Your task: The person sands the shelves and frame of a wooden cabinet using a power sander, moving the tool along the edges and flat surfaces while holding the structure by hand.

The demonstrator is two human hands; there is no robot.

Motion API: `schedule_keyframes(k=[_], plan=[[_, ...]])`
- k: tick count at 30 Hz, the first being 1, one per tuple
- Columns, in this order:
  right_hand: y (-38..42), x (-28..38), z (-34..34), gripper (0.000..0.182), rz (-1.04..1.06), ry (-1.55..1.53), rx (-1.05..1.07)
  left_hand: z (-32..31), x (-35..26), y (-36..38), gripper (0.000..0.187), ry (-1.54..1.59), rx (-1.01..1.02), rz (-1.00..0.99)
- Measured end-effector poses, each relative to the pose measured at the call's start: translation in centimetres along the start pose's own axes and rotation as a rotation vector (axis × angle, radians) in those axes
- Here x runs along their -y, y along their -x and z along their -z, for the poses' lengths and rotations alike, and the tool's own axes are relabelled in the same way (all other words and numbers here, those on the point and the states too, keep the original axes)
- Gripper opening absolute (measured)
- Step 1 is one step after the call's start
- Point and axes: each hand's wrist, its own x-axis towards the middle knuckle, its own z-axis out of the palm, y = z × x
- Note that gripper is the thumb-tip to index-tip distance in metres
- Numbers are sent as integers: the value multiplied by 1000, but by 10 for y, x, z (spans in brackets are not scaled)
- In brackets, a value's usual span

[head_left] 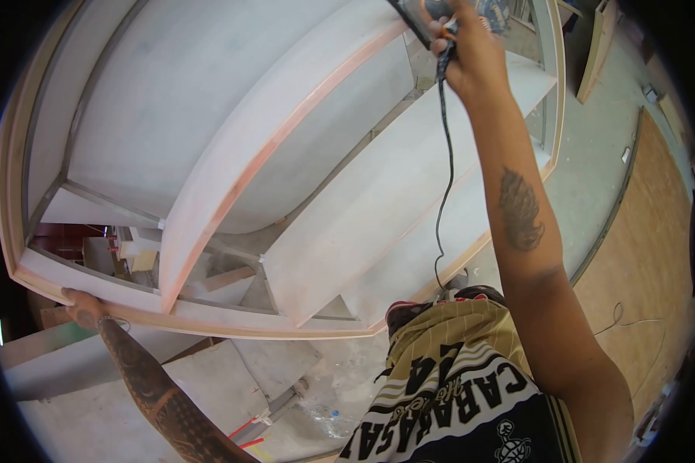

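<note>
My right hand [475,62] is raised at the top, its fingers wrapped around a dusty corded power sander [438,9] that is partly cut off by the view's edge. The sander's dark flat base is close to the far end of a curved white rib with a bare pinkish wood edge [266,147]. From the tool a black cord [449,166] hangs down to my waist. At the lower left, my left hand [83,307] grips the outer rim of the large white wooden frame [208,327]; some fingers are hidden.
Inside the frame are white curved panels [162,108] and a long slanted board [347,185], with open gaps between. A large brown wooden sheet [641,255] lies on the floor at right. Boards and pipes [282,403] lie below the frame, near a red-handled item [247,424].
</note>
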Motion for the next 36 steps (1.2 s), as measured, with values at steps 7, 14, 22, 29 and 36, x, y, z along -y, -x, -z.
schedule_keyframes(k=[7, 14, 22, 29, 36], plan=[[-11, 4, 7, 16, -40, -8, -73, -1, -1, -2, 90, -12, 28, 30], [68, -45, -17, 72, 7, -42, 47, 3, -5, 2, 87, -37, 28, 36], [165, -81, -58, 57, -84, 56, -30, 2, -2, 0, 87, -32, 26, 29], [168, -80, -61, 62, -66, 55, -1, 6, -7, 5, 90, 40, 60, 47], [103, -50, -37, 23, -47, 19, -50, -2, 3, -2, 89, 28, 10, -5]])
